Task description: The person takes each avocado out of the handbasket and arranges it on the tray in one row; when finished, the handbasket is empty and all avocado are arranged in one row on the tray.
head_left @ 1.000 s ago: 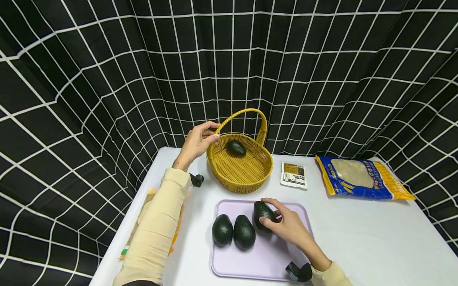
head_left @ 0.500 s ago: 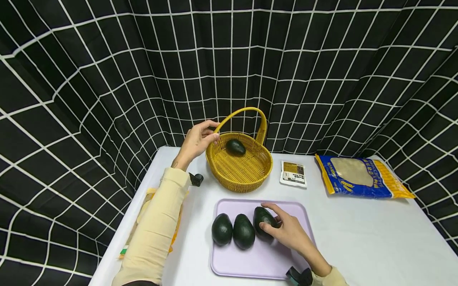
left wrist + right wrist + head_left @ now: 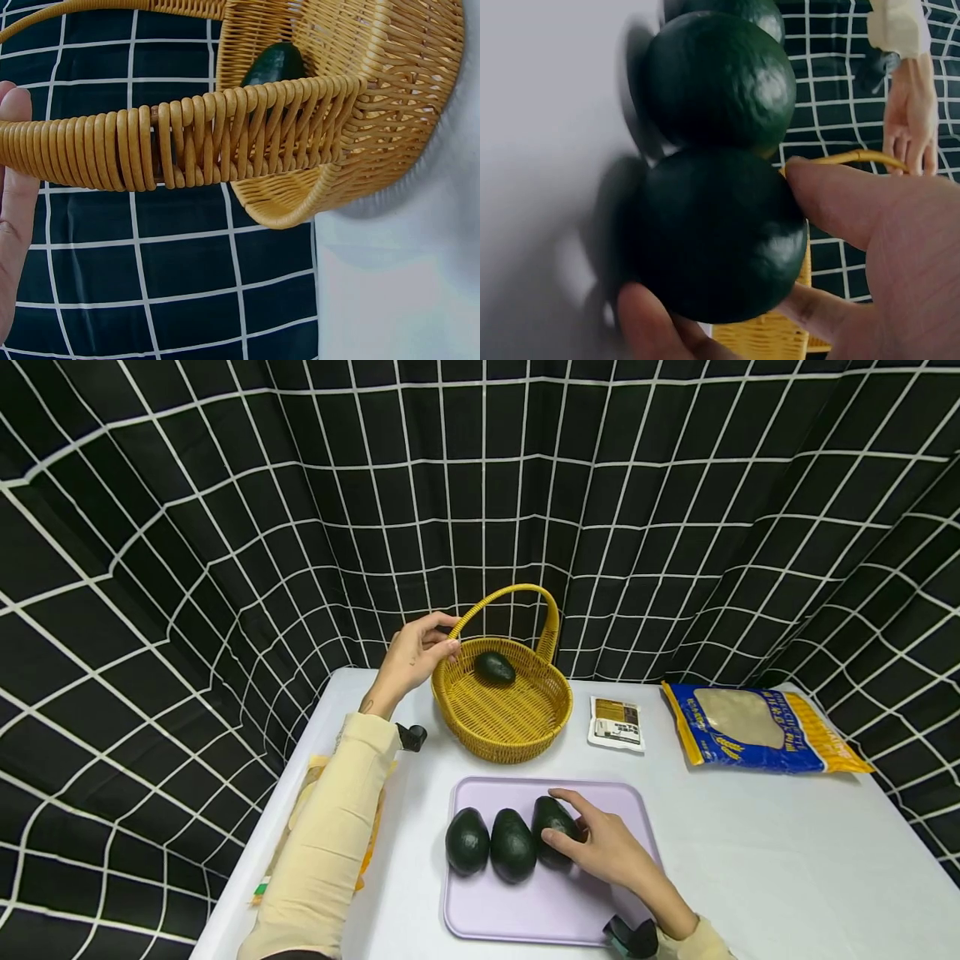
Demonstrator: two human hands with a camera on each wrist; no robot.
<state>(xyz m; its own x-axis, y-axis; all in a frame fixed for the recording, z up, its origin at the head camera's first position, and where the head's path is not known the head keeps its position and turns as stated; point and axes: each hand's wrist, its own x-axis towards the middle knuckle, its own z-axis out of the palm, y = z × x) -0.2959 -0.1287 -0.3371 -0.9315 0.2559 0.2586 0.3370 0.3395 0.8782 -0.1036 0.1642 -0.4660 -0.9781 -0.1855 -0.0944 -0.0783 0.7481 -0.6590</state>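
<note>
A yellow wicker basket (image 3: 517, 727) stands at the back of the table with one dark green avocado (image 3: 494, 668) inside. My left hand (image 3: 415, 653) pinches the left side of its arched handle (image 3: 97, 150). On the lilac tray (image 3: 517, 918) in front, three avocados sit side by side in a row. My right hand (image 3: 609, 845) grips the rightmost avocado (image 3: 551, 820), thumb (image 3: 840, 199) on one side and fingertips (image 3: 645, 319) on the other. The middle avocado (image 3: 513, 847) and the left avocado (image 3: 467, 842) are untouched.
Right of the basket lies a small white-and-brown packet (image 3: 616, 724). A blue and yellow bag (image 3: 757, 731) lies at the back right. Another orange-edged bag (image 3: 367, 852) is partly under the left sleeve. A black gridded curtain (image 3: 480, 485) encloses the table.
My right hand has brought the rightmost avocado slightly towards me and down, level with the other two on the tray. The left hand has stayed on the basket handle.
</note>
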